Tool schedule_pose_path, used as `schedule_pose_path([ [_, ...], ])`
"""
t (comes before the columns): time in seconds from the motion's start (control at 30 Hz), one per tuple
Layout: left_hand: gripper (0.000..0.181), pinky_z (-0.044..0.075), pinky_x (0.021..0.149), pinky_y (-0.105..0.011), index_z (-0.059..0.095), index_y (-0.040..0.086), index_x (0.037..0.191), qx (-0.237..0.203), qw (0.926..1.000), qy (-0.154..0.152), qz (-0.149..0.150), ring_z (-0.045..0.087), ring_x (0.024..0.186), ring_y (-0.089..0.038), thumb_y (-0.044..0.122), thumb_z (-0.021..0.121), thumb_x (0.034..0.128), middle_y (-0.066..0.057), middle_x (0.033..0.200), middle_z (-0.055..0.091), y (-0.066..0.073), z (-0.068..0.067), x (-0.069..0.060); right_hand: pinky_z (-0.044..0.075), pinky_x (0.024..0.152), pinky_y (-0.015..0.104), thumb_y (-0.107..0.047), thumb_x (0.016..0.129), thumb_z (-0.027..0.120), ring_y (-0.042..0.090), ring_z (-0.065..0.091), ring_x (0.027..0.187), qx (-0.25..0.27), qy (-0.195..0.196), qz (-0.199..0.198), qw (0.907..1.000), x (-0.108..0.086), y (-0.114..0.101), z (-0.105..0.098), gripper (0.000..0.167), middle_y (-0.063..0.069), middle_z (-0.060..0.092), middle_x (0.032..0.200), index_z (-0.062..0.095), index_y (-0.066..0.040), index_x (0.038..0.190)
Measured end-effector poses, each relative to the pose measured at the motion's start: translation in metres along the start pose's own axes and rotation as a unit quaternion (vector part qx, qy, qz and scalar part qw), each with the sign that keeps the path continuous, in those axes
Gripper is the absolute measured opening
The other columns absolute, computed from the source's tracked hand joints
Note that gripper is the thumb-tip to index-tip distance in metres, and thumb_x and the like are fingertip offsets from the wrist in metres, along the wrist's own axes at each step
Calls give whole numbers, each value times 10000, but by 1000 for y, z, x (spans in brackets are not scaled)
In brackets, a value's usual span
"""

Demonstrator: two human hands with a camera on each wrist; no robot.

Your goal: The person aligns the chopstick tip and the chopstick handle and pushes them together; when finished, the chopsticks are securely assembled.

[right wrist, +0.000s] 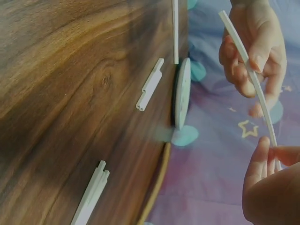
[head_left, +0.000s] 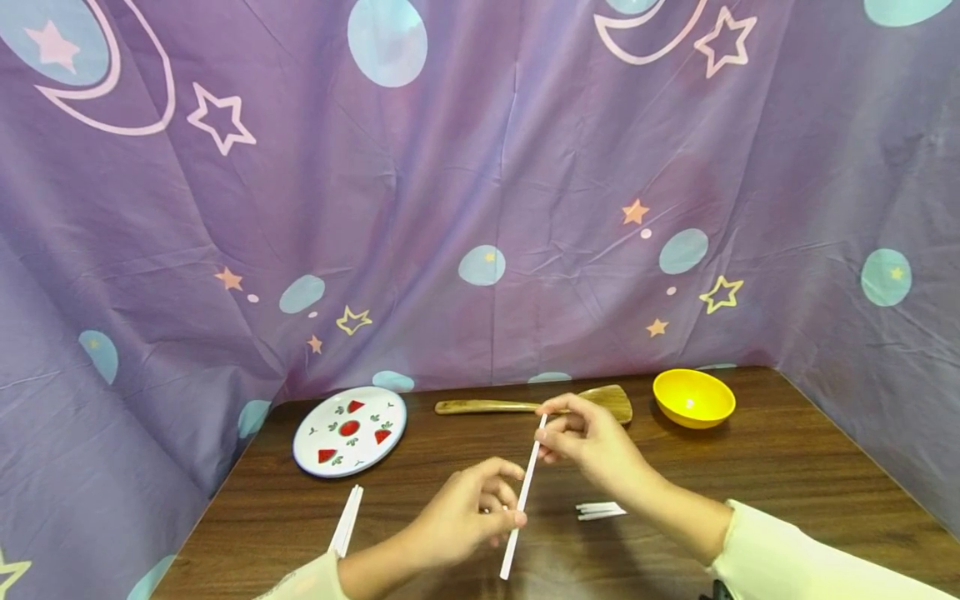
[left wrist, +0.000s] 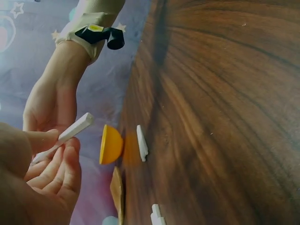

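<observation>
A long, thin white stick (head_left: 529, 477) hangs slanted above the table between my two hands. My left hand (head_left: 471, 510) pinches its lower part between thumb and fingers, and the lower end sticks out below. At the upper end, my right hand (head_left: 592, 437) holds the tip with thumb and forefinger. The blunt, squarish near end of the stick (left wrist: 83, 121) shows in the left wrist view. More white sticks (head_left: 600, 510) lie on the table beneath the right forearm, partly hidden by it. Another bunch of white sticks (head_left: 347, 521) lies left of my left hand, partly behind the sleeve.
On the brown wooden table (head_left: 810, 492), a white plate with watermelon designs (head_left: 375, 450) lies at the back left. A wooden spatula (head_left: 480, 407) lies at the back middle, partly behind the right hand. The yellow bowl (head_left: 693, 400) stands back right. A purple patterned cloth (head_left: 450, 192) hangs behind.
</observation>
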State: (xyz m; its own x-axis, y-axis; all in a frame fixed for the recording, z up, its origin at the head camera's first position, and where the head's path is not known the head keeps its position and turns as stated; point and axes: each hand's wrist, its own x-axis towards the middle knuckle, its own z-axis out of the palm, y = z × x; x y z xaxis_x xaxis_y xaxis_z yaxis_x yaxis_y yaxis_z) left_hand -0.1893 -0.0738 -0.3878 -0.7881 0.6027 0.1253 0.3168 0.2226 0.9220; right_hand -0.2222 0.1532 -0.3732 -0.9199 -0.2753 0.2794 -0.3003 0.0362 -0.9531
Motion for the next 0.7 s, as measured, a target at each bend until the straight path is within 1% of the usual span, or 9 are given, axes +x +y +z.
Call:
schedule_pose_path([
  [0.07, 533, 543, 545, -229, 505, 54, 1381, -81, 9999, 72, 103, 618, 620, -81, -11, 744, 909, -63, 906, 675, -2, 1, -1, 617, 727, 314, 29, 935, 681, 154, 693, 753, -7, -27, 40, 10000, 1, 3, 2, 352, 159, 691, 849, 533, 146, 1233],
  [0.1, 587, 555, 540, -252, 485, 91, 1413, -32, 9998, 106, 168, 622, 619, -75, -14, 753, 902, -78, 932, 678, -3, 1, -1, 616, 725, 309, 28, 936, 680, 152, 693, 754, -21, -42, 49, 10000, 2, 4, 3, 350, 157, 690, 848, 537, 147, 1233],
  [0.17, 624, 579, 538, -301, 484, 148, 1431, 72, 9995, 137, 285, 635, 636, -57, -14, 761, 896, -127, 996, 681, -4, 2, -3, 614, 723, 303, 34, 936, 674, 147, 692, 755, -11, -98, 69, 9999, 3, 7, 4, 345, 161, 690, 845, 538, 154, 1229],
  [0.27, 565, 589, 537, -333, 544, 167, 1392, 182, 9992, 139, 340, 635, 651, -37, -1, 763, 899, -152, 1077, 679, -6, 2, -5, 621, 735, 328, 44, 934, 668, 147, 697, 761, -30, -181, 73, 9998, 3, 10, 5, 340, 178, 698, 862, 542, 165, 1226],
  [0.4, 468, 583, 544, -304, 603, 125, 1331, 170, 9994, 154, 263, 638, 664, -39, 16, 761, 904, -122, 1089, 688, -9, 2, -7, 624, 766, 376, 31, 940, 670, 165, 709, 795, -84, -321, 83, 9994, 3, 13, 4, 365, 206, 713, 911, 546, 166, 1255],
  [0.47, 460, 584, 543, -312, 615, 115, 1321, 193, 9993, 176, 250, 640, 664, -39, 13, 766, 899, -123, 1083, 691, -10, 2, -7, 623, 786, 403, 22, 946, 669, 183, 717, 823, -99, -406, 82, 9991, 3, 14, 3, 383, 226, 719, 943, 542, 170, 1276],
  [0.53, 456, 586, 540, -322, 625, 113, 1314, 220, 9992, 203, 268, 637, 664, -34, 11, 769, 894, -151, 1088, 690, -11, 2, -8, 620, 802, 408, 12, 953, 668, 198, 723, 850, -92, -485, 93, 9987, 2, 15, 2, 402, 241, 722, 974, 536, 170, 1298],
  [0.6, 455, 585, 534, -324, 630, 116, 1310, 233, 9990, 222, 300, 636, 665, -28, 10, 771, 890, -151, 1086, 691, -12, 2, -9, 618, 817, 418, 5, 961, 663, 218, 730, 877, -76, -545, 95, 9984, 1, 16, 1, 413, 262, 720, 1007, 528, 173, 1313],
  [0.7, 452, 577, 529, -291, 635, 120, 1307, 221, 9989, 258, 308, 646, 682, -27, 9, 771, 890, -116, 1067, 698, -14, 1, -11, 616, 829, 406, 1, 965, 657, 270, 736, 914, -64, -623, 87, 9980, 0, 18, -2, 428, 291, 711, 1051, 518, 174, 1331],
])
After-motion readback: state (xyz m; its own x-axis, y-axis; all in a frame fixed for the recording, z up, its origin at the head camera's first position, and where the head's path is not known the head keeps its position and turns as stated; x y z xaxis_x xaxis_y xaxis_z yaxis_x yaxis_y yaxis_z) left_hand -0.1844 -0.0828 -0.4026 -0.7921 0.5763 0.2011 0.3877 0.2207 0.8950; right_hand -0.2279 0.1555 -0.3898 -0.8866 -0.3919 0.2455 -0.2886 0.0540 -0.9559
